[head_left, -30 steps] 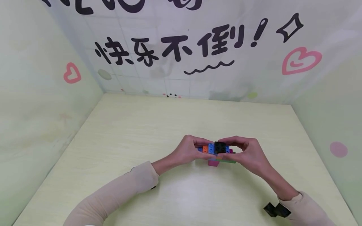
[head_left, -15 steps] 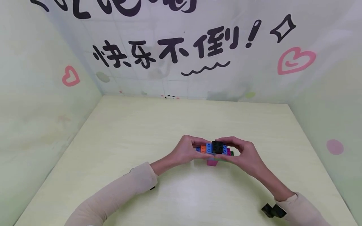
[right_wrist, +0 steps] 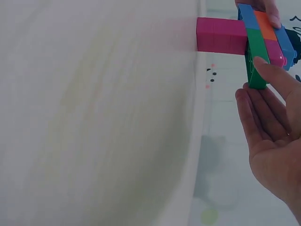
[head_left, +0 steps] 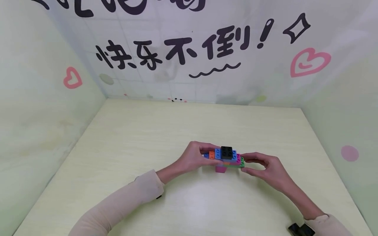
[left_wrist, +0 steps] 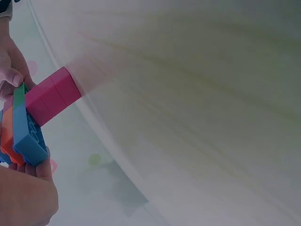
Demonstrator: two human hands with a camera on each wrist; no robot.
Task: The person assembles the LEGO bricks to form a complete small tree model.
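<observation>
A stepped structure of toy building bricks stands on the table near the middle of the head view. Its base is a magenta brick column [right_wrist: 221, 36]. Above this lie a green brick [right_wrist: 257, 66] and a blue brick [left_wrist: 28, 134] end to end, then an orange brick [head_left: 211, 155] and a magenta one, then blue bricks. On top sits a black brick [head_left: 226, 152]. My left hand [head_left: 197, 156] grips the structure's left side, thumb in front and fingers behind. At the right end, my right hand [head_left: 268, 167] pinches the green brick between thumb and fingertips.
A pale wood-grain table [head_left: 189, 203] lies under both arms. White printed walls enclose it at the back [head_left: 177, 82], left and right. A black wrist device [head_left: 301, 229] hangs by the right sleeve.
My right hand has let go of the area round the black brick and moved right to the green brick at the end. My left hand keeps its grip, and the structure stays in place.
</observation>
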